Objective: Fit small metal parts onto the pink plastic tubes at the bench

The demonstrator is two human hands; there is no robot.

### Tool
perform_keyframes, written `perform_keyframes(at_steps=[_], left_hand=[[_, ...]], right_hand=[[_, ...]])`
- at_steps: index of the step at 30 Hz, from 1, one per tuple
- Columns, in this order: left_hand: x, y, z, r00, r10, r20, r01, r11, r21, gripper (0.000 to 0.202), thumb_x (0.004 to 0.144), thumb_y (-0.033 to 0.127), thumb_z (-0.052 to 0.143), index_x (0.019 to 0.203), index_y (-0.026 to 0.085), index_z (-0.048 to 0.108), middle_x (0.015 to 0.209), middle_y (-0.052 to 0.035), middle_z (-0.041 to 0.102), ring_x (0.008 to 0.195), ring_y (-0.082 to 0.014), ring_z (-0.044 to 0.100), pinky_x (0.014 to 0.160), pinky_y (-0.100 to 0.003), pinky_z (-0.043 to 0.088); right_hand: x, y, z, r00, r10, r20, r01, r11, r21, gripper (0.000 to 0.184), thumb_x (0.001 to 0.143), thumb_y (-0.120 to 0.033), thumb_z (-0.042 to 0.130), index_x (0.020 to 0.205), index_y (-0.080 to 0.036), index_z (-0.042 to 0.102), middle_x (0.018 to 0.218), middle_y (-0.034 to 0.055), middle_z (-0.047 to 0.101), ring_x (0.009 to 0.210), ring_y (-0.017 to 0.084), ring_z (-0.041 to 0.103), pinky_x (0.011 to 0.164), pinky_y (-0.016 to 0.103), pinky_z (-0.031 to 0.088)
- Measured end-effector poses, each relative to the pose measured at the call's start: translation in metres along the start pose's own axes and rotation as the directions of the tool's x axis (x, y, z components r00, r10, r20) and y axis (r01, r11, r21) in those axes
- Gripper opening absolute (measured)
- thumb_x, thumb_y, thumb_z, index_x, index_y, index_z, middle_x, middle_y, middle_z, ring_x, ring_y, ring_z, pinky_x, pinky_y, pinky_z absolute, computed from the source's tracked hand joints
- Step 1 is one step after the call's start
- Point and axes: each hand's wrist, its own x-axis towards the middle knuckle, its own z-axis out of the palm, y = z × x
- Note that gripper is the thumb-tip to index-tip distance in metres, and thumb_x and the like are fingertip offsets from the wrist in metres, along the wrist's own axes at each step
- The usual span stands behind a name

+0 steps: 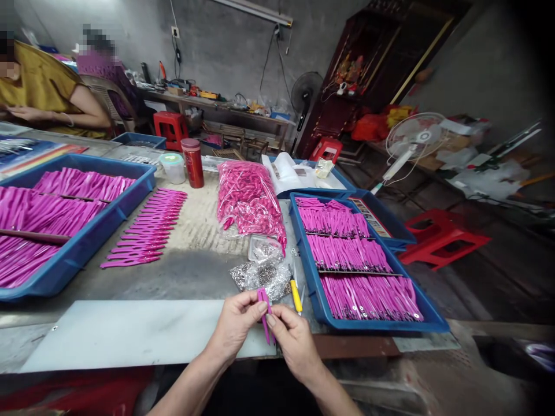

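My left hand (236, 323) and my right hand (292, 338) meet at the table's front edge, both pinched on a narrow pink plastic piece (264, 309) held upright between the fingertips. Just beyond them lies a crinkled clear bag of small metal parts (260, 276) and a small clear tray (264, 248) of the same. A yellow-handled tool (296, 294) rests to the right of my fingers. A blue tray (323, 309) at the right holds three rows of pink pieces.
A big bag of pink pieces (249, 199) lies mid-table, a row of pink pieces (147, 228) to its left, and another blue tray (82, 245) far left. A red bottle (193, 163) and a tub stand behind. Two people sit at the far left. Red stools (442, 237) and a fan (414, 138) are on the right.
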Motion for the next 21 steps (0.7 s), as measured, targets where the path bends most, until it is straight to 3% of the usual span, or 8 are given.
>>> perform_keyframes(at_steps=[21], left_hand=[[0.0005, -0.0045, -0.0013, 1.0, -0.004, -0.004, 0.004, 1.0, 0.004, 0.025, 0.059, 0.036, 0.067, 0.063, 0.013, 0.061, 0.06, 0.0017, 0.054, 0.058, -0.0099, 0.045, 0.056, -0.02, 0.037]], right_hand=[[-0.0007, 0.0019, 0.0024, 0.999, 0.033, 0.008, -0.033, 0.999, 0.021, 0.027, 0.08, -0.037, 0.045, 0.065, -0.017, 0.054, 0.057, -0.0021, 0.045, 0.055, 0.011, 0.042, 0.053, 0.022, 0.035]])
